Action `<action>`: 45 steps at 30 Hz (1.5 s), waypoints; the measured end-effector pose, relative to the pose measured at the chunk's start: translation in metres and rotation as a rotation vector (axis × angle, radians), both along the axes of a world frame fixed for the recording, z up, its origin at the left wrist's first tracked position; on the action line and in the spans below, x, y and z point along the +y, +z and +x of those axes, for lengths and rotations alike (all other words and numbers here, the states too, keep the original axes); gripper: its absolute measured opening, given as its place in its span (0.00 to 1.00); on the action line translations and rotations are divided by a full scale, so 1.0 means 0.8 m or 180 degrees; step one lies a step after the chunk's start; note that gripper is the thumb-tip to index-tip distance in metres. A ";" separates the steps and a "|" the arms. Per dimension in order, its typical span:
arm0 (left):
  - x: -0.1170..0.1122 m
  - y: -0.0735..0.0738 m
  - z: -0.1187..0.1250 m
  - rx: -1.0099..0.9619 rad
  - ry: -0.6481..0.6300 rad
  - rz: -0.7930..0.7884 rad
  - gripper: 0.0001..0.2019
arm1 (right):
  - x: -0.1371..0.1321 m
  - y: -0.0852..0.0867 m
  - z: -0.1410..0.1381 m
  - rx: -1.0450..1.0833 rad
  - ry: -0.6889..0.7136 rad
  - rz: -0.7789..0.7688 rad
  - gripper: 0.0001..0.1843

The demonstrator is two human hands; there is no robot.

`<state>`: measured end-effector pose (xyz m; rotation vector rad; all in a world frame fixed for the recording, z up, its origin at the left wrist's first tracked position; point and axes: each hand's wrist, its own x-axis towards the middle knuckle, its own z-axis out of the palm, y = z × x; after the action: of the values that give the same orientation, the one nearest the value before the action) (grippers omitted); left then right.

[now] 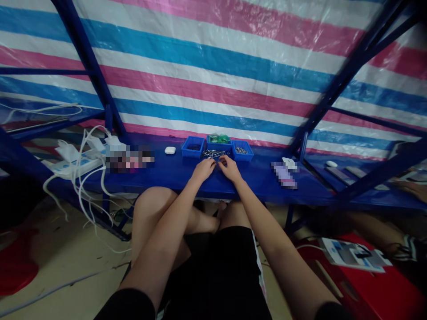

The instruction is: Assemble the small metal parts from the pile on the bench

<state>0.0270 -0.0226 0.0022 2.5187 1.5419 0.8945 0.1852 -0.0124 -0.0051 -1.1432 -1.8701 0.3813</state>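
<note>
My left hand [204, 169] and my right hand [229, 168] rest close together over the blue table, fingertips almost meeting. The fingers of each are drawn together in a pinch; whatever lies in them is too small to make out. Right beyond the fingertips is a loose pile of small metal parts [215, 154], silver and dark. Three blue bins stand around that pile. Dark small parts lie in the left bin [192, 155], green plastic bags [219, 138] fill the middle one, and small silver pieces [240, 150] are in the right bin [243, 157].
A white rounded case [170, 150] lies left of the bins. Farther left is a power strip [78, 165] with tangled white cables. A blurred purple item [284, 175] lies at right. Blue metal posts [302, 143] flank the table. A red stool [396, 284] and another person's arm [376, 231] are at right.
</note>
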 end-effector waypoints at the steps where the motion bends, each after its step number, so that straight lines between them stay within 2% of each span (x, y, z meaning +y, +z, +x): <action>1: 0.001 -0.001 0.000 0.0013 -0.0005 -0.0005 0.12 | 0.000 0.000 0.000 -0.0025 0.0057 0.0032 0.13; 10: 0.002 -0.001 -0.001 -0.0335 -0.0154 0.0192 0.13 | 0.006 -0.004 0.006 -0.0345 -0.0205 0.0058 0.09; 15: 0.004 0.000 -0.002 -0.0493 -0.0342 0.0290 0.12 | 0.005 -0.005 0.006 -0.0776 -0.0027 0.0043 0.08; 20: 0.010 -0.003 -0.002 -0.0490 -0.0566 0.0157 0.11 | 0.006 -0.007 0.004 -0.0928 -0.0032 0.0078 0.09; 24: 0.005 -0.003 -0.001 -0.0335 -0.0462 0.0182 0.11 | 0.006 -0.007 0.003 -0.1152 -0.0014 0.0059 0.09; 26: 0.001 -0.001 0.000 -0.0303 -0.0310 0.0152 0.12 | 0.006 -0.006 0.003 -0.1037 0.0011 0.0051 0.10; 30: 0.000 -0.001 -0.001 -0.0247 -0.0008 0.0123 0.11 | 0.003 -0.003 0.002 -0.0352 0.0024 0.0062 0.12; 33: 0.003 -0.003 -0.001 -0.0102 0.0009 0.0227 0.10 | 0.001 0.000 0.002 0.0024 0.0009 0.0005 0.12; 45: 0.002 -0.001 -0.001 0.0092 -0.0009 0.0214 0.12 | 0.006 -0.006 0.003 -0.0074 0.0211 -0.0092 0.09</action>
<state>0.0258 -0.0209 0.0010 2.5904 1.5415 0.9293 0.1879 -0.0079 -0.0096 -1.1112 -1.9323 0.4354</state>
